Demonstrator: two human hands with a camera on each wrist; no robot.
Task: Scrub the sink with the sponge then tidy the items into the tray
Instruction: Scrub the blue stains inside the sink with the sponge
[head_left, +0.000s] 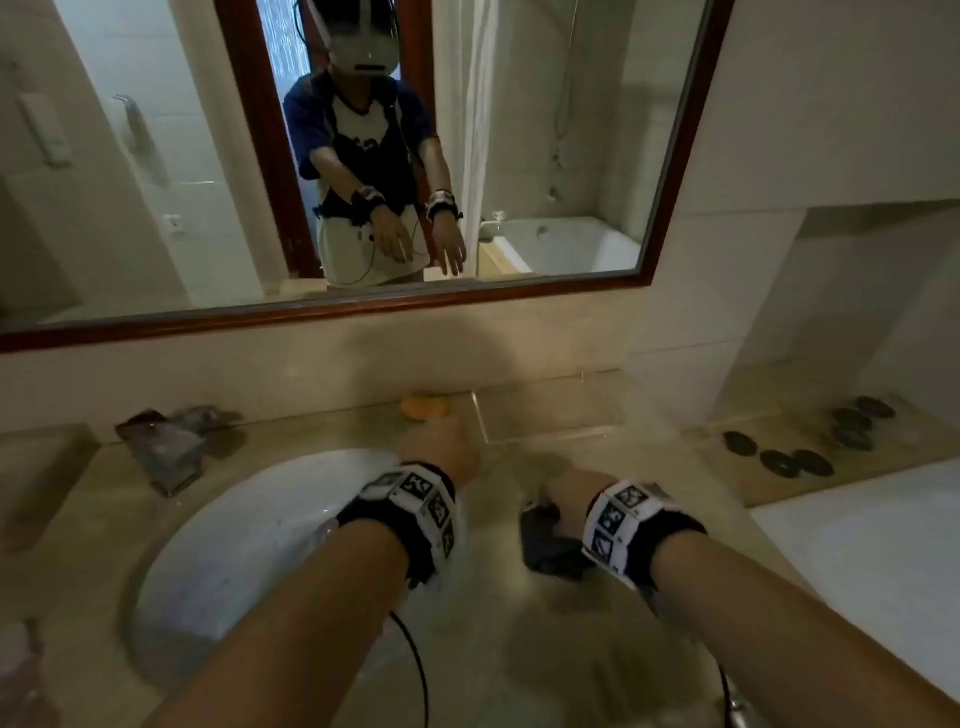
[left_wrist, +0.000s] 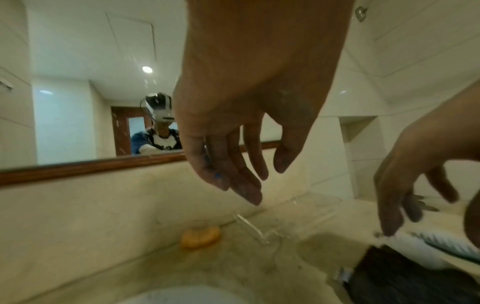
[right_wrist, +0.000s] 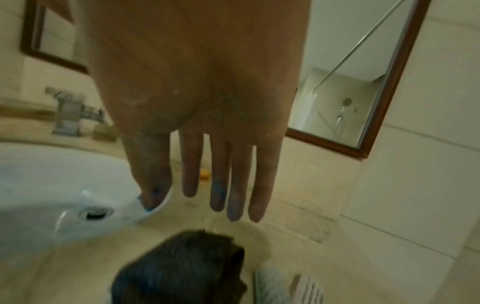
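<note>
Sink basin (head_left: 249, 530), a white oval bowl set into the beige stone counter (head_left: 519, 649), lay nearest on the left side, its dark drain hole (right_wrist: 96, 212) showing in the right wrist view. Over its right rim the left hand (head_left: 439, 452) hung empty, fingers (left_wrist: 233, 176) straight, close together and pointing down, with blue smears on them. Just right of the basin a dark grey folded cloth (head_left: 545, 540) lay on the counter, a white ridged object (left_wrist: 446, 244) just beside it; what that object was I could not tell. Above the cloth the right hand (head_left: 566, 493) hovered with nothing in it, its fingers (right_wrist: 235, 185) extended side by side and slightly parted, tips stained blue. Farther back stood the clear plastic tray (head_left: 545, 415), with the orange sponge (head_left: 423, 405) lying on the counter just left of it, outside the tray. A square chrome tap (head_left: 171, 441) stood behind the basin. Dark round discs (head_left: 795, 462) sat on the ledge at far right. Beyond everything hung the wood-framed mirror (head_left: 670, 171).
</note>
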